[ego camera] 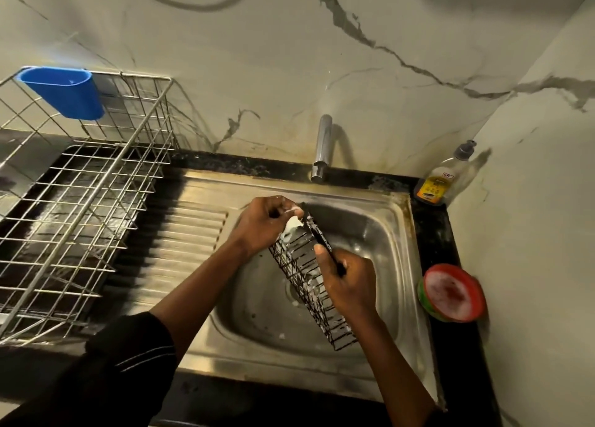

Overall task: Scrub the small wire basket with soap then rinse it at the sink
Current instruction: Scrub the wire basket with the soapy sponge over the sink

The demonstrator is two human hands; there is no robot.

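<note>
The small wire basket [301, 276] (black, flecked with foam) hangs tilted over the sink [380, 230] bowl. The right hand [349, 285] grips its upper rim, and the left hand [262, 225] pinches a soapy pad [292, 226] against its far end. A red soap tub [454, 293] sits on the counter to the right.

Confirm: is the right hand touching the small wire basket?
Touching. The head view shows the right hand gripping the wire basket along its upper rim, thumb on top.

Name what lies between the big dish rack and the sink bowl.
Head view: the ribbed steel drainboard, with nothing standing on it.
</note>
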